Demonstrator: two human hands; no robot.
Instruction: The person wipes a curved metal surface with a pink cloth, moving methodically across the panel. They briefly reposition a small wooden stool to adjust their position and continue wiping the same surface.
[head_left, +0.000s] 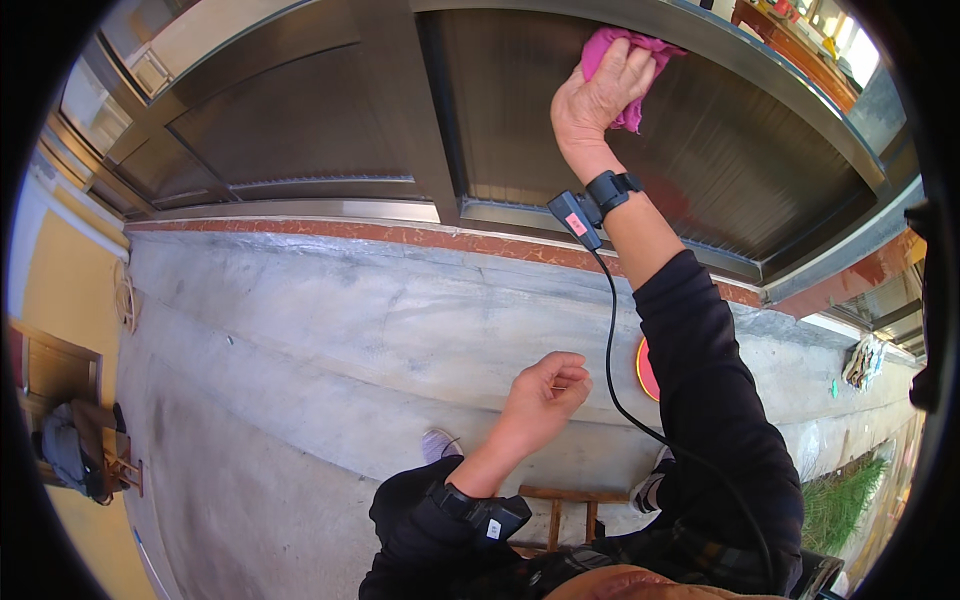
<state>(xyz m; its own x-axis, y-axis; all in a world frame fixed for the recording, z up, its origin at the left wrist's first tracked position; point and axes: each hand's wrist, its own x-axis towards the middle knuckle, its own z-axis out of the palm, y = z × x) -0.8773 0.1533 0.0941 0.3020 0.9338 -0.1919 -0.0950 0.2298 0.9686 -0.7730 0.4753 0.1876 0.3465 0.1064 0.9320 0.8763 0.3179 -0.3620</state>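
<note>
My right hand (604, 94) presses a bunched pink cloth (637, 71) against the upper part of a dark brown door panel (517, 112), just under its metal rail. A black wrist strap with a small device and a cable sits on that arm. My left hand (551, 397) hangs lower, above the concrete floor, with its fingers loosely curled and nothing seen in it. It touches neither the panel nor the cloth. To its left, a second dark panel (300, 120) is set in the same metal frame.
A red round object with a yellow rim (646, 369) is partly hidden behind my right sleeve. A wooden stool (574, 495) stands by my feet. A person (79, 450) sits at far left. Green plants (840, 502) grow at right, and a bundle (864, 364) lies by the wall.
</note>
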